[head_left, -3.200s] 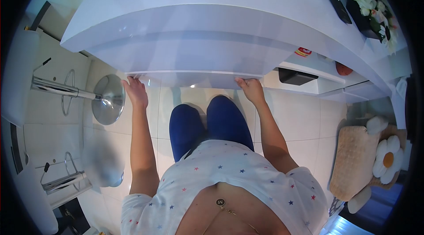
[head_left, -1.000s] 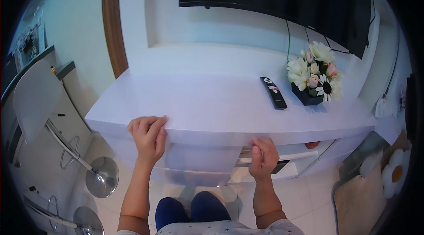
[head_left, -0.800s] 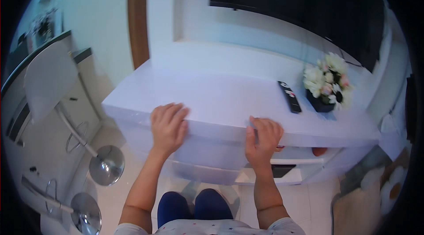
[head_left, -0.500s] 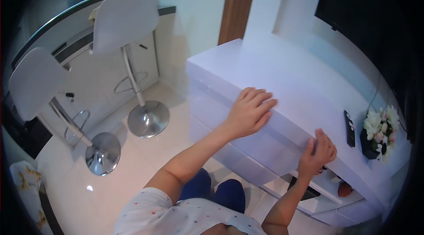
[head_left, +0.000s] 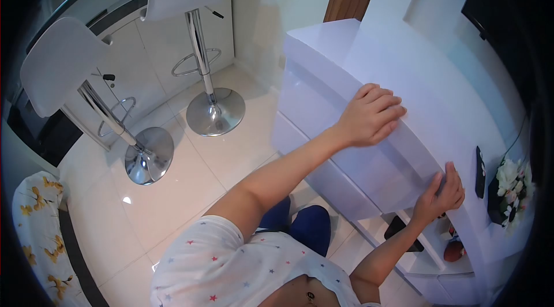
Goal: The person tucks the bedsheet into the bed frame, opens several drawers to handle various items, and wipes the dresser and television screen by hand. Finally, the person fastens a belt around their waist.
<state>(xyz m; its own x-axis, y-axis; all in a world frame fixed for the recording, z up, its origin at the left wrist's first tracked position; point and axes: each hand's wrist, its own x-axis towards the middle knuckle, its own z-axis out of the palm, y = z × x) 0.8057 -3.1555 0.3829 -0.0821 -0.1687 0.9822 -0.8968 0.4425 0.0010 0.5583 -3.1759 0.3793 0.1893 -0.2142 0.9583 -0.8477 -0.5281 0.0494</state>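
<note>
My left hand (head_left: 374, 115) rests on the front top edge of a white cabinet (head_left: 323, 85), fingers bent loosely over the edge and holding nothing. Farther right along the same edge is my right hand (head_left: 441, 196), thumb and fingers apart and fingertips on the top surface. Below the top, the cabinet has drawer fronts (head_left: 358, 191) on the left. Beneath my right hand lies an open shelf with a dark flat box (head_left: 401, 233) and a reddish-brown round object (head_left: 454, 251).
On the cabinet top lie a black remote control (head_left: 480, 173) and a pot of white flowers (head_left: 511, 188). A dark television screen (head_left: 502, 24) hangs above. Two white bar stools (head_left: 66, 67) with chrome bases stand left by a counter. Floral fabric (head_left: 40, 232) covers something at lower left.
The view has tilted downward and turned left, so the cabinet and stools sit differently in the picture. Both hands stay along the cabinet's edge.
</note>
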